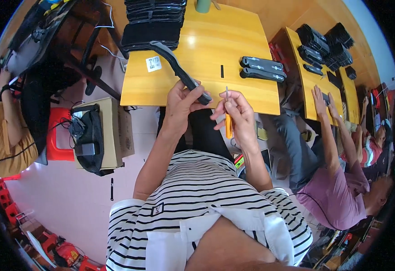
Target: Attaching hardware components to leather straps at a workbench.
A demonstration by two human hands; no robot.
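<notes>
Black handle part sits clenched in left hand; right hand pinches orange screwdriver.

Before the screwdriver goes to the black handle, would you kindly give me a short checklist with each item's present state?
1. Left hand grips the black handle: ok.
2. Right hand holds the orange screwdriver: ok.
3. Screwdriver tip on the handle: not ok, tip points up, apart from it.
4. Handle steadied on the table: not ok, held above its near edge.
5. Screw location on the handle: cannot tell.
6. Two finished handles out of the way: ok.
</notes>
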